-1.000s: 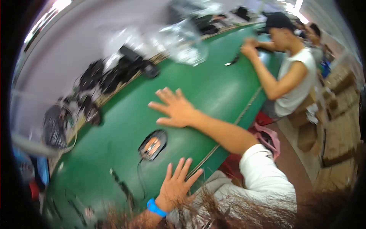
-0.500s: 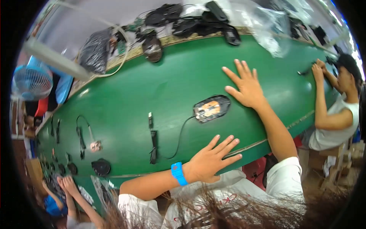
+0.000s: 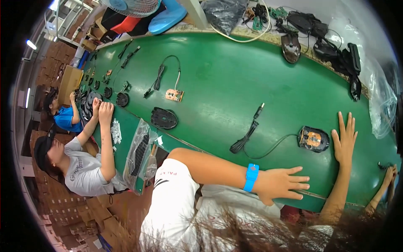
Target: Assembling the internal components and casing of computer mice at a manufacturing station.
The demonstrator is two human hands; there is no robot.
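My left hand, with a blue wristband above it, lies flat near the table's front edge, fingers spread and pointing right. My right hand rests palm down on the green table, fingers stretched toward the far side. Just left of it sits an opened computer mouse, a black shell with an orange circuit board inside. Its cord runs left to a tied cable bundle, which ends in a USB plug. Neither hand holds anything or touches the mouse.
Farther left lie a black mouse shell and a circuit board with its cable. Mouse parts and a clear plastic bag line the far ledge. A co-worker in a grey shirt works at the left; another person's hands show at the right edge.
My view has turned to the left, so the table's things appear farther right and more of the co-workers on the left shows. Both hands remain flat and spread; the mouse stays in place.
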